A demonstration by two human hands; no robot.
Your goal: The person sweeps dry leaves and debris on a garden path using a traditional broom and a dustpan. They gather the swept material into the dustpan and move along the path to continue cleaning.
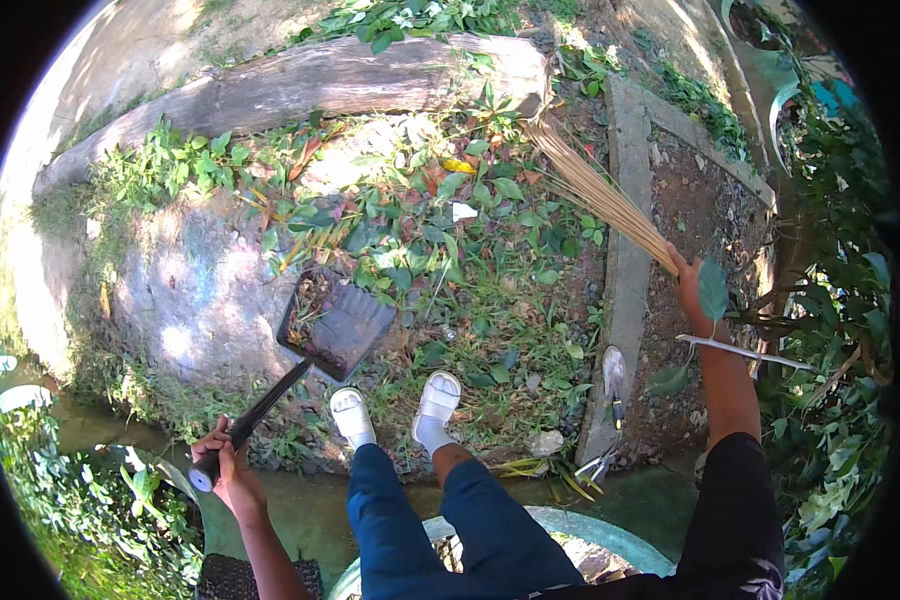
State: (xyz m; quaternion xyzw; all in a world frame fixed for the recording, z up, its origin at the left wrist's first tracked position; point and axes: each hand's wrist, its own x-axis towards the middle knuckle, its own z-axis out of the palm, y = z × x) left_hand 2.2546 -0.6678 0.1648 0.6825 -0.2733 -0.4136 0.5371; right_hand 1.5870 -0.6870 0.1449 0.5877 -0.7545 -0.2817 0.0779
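Observation:
My left hand (229, 465) is wrapped around the black handle (270, 401) of a dustpan. The dustpan's dark scoop (352, 319) rests on the ground ahead of my feet, with dry leaves and debris along its left and back sides. In my right hand (688, 281) is a stick broom (604, 191), a bundle of thin tan ribs gripped at its near end. Its far tips reach the ground close to the right end of a log. Cut green leaves (420, 232) and some dry ones lie scattered between the dustpan and the broom.
A thick weathered log (330, 79) lies across the far side. Low concrete curbing (626, 247) runs along the right, with a hand trowel (613, 375) on it and a metal hand tool (596, 466) near its base. A branch (746, 351) juts beside my right forearm.

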